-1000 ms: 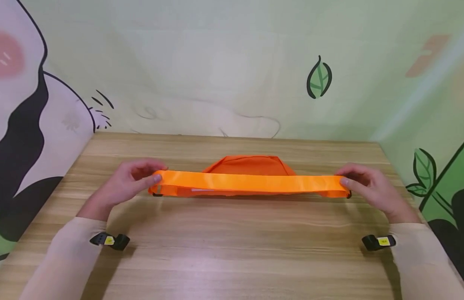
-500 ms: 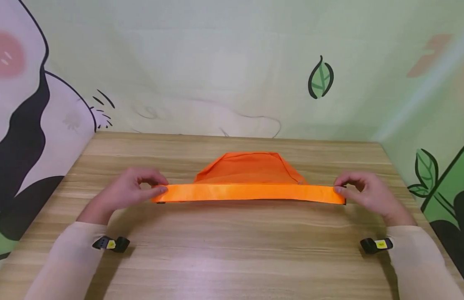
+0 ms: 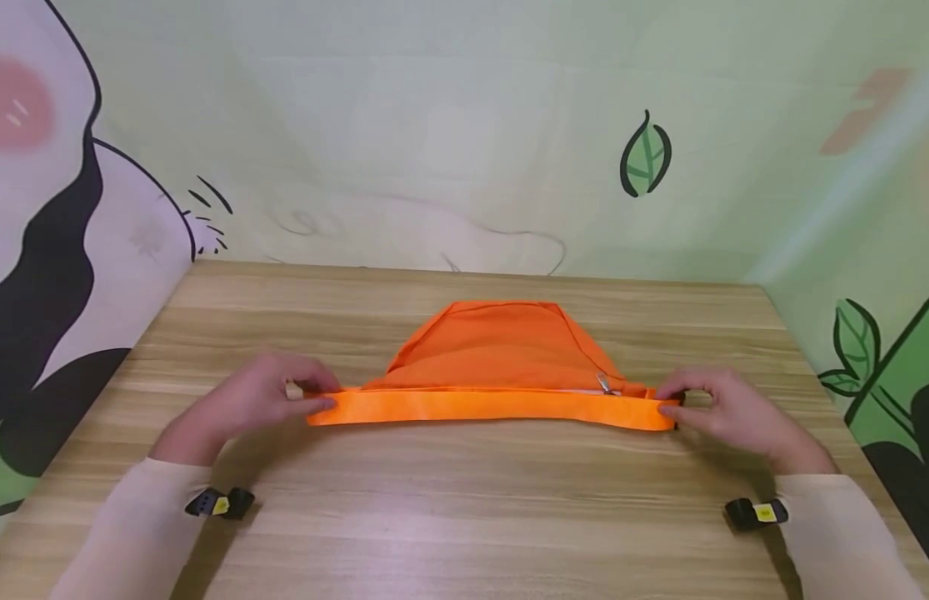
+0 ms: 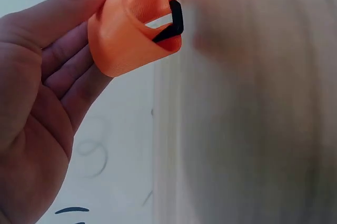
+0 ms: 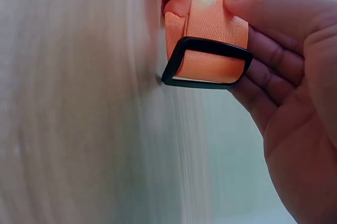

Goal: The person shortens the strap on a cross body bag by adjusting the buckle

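An orange waist bag (image 3: 501, 346) lies on the table, its trapezoid pouch toward the wall. Along its near side runs a bright orange strap (image 3: 479, 407), stretched straight between both hands. My left hand (image 3: 262, 400) pinches the strap's left end between thumb and fingers; in the left wrist view the webbing loops round beside a black buckle (image 4: 177, 19). At the other end my right hand (image 3: 734, 417) pinches the strap, thumb on top, just beside a black rectangular slider buckle (image 5: 218, 47). A metal zipper pull (image 3: 605, 383) shows near the pouch's right corner.
The wood-grain table (image 3: 434, 517) ends at a pale green wall sheet (image 3: 404, 150) printed with leaves and a cartoon figure. Each sleeved wrist wears a black strap-on device; one is the left device (image 3: 221, 503).
Both hands have drawn the strap toward the person and lowered it, the right hand shifting slightly inward. More of the pouch now shows, lying flatter, and the zipper pull has come into sight.
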### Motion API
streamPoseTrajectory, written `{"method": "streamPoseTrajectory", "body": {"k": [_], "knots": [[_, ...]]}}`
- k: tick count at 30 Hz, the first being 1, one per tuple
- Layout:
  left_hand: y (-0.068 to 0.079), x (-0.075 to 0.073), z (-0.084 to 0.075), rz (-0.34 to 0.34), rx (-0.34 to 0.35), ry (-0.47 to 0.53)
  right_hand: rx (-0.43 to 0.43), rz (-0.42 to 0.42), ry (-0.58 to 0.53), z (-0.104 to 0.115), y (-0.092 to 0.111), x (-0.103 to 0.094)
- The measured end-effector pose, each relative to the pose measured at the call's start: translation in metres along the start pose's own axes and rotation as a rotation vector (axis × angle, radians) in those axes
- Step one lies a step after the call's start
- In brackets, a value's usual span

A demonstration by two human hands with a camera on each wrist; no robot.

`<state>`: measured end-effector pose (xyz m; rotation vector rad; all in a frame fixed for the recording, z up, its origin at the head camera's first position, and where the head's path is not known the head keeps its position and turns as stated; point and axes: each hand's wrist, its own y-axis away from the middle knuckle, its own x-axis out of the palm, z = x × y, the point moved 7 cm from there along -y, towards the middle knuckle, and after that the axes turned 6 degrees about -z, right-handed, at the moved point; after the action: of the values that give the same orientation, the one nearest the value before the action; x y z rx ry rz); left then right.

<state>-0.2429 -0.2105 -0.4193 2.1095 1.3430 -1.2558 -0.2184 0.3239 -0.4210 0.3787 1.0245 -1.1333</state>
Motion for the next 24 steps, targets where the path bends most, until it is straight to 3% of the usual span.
{"method": "streamPoseTrajectory", "body": {"k": [9,13,15,19,21,24], "knots": [[0.006,0.005,-0.006,-0.004,0.116,-0.054,-0.025,-0.003,0.084,0.010,0.002,0.002],[0.000,0.002,-0.009,-0.009,0.111,-0.092,-0.018,-0.027,0.091,0.010,0.002,-0.003],[-0.004,-0.001,-0.011,-0.031,0.115,-0.099,-0.034,-0.061,0.090,0.012,0.000,-0.008],[-0.014,-0.009,-0.014,-0.110,0.200,-0.109,-0.065,-0.123,0.132,0.016,-0.006,-0.017],[-0.016,-0.010,-0.013,-0.137,0.231,-0.106,-0.065,-0.124,0.153,0.015,-0.010,-0.018],[-0.018,-0.008,-0.009,-0.140,0.221,-0.102,-0.048,-0.089,0.145,0.011,-0.014,-0.012]]}}
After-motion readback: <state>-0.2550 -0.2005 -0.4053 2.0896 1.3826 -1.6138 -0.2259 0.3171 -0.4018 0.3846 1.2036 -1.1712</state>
